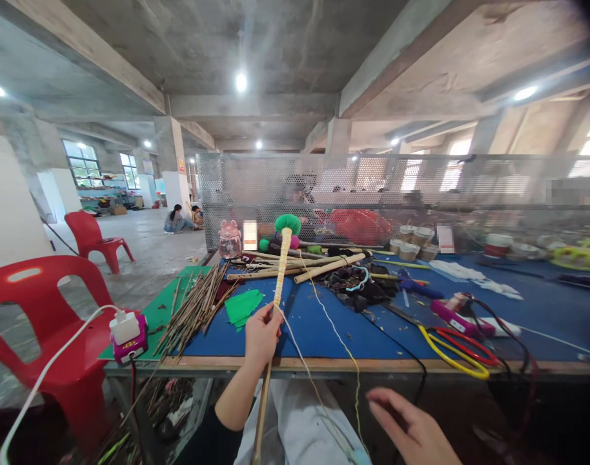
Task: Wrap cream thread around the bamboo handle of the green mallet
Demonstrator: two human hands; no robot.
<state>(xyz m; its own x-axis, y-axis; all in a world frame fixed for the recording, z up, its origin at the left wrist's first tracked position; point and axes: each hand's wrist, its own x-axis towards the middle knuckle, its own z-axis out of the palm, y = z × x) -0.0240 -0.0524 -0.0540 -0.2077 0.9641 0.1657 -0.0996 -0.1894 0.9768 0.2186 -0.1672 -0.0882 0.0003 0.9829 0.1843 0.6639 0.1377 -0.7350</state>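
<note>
My left hand [263,332] is closed round a thin wooden stick [261,413] in the middle of the view. The stick leans slightly right, and its upper part is wound with pale yellow and white yarn [283,265]. A round green head [288,224] sits at its top end. Loose strands of yarn [330,320] trail from the stick down over the table edge to my lap. Low on the right, my right hand [411,426] is held in the air with bent fingers, thumb and fingertips apart, nothing visible between them. It is beside the trailing yarn, not touching it.
On the blue table [305,339] lie a bundle of thin sticks [198,307], a green cloth piece [244,307], a dark heap of scraps [356,284], yellow-handled shears [450,355] and a purple glue gun [459,320]. A perforated metal screen [266,184] stands behind. Red chairs [48,323] are left.
</note>
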